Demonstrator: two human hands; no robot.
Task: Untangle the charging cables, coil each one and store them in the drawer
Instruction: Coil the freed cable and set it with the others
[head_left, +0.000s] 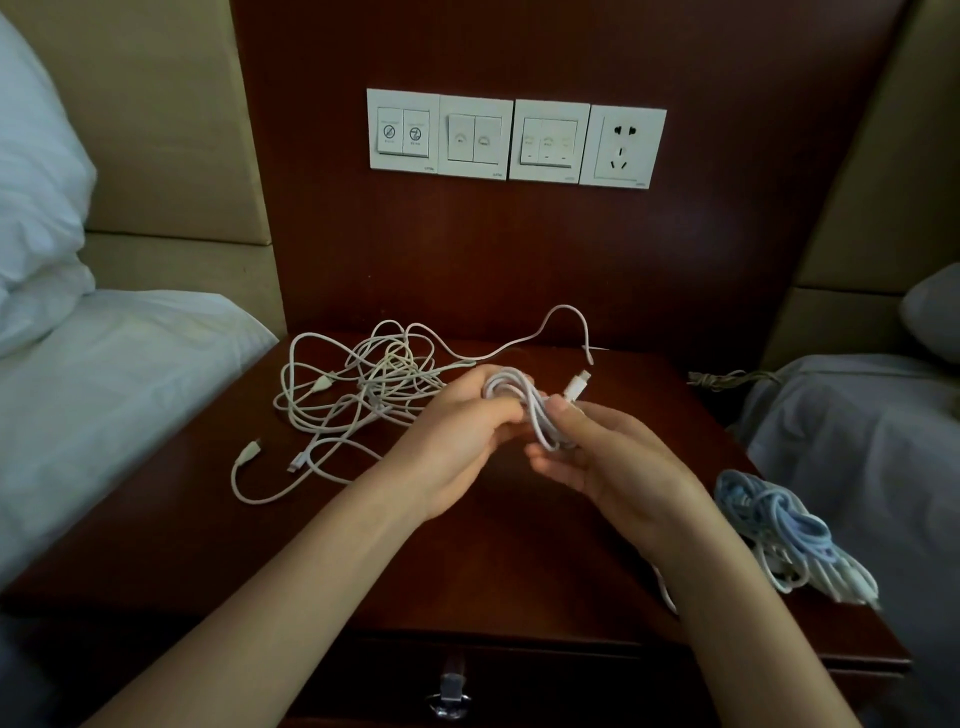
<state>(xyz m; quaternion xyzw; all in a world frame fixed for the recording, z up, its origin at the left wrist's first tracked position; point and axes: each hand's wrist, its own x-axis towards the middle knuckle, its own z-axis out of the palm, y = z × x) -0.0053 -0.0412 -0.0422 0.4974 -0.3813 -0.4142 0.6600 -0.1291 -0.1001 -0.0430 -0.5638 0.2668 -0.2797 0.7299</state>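
At frame centre, both hands are closed round a white coil (519, 400): the left hand (457, 436) grips its loops and the right hand (608, 457) pinches near the plug end. If either grip eases, the springy loops will likely spill onto the table (519, 582), back toward the tangle (363, 384) at centre left. The drawer (545, 680) at the bottom looks closed.

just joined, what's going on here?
A person holds a coiled white cable above the nightstand: the left hand grips the loops and the right hand pinches it near the plug. A tangle of white cables lies back left. A blue-and-white coiled bundle sits at the right edge. The drawer is shut.
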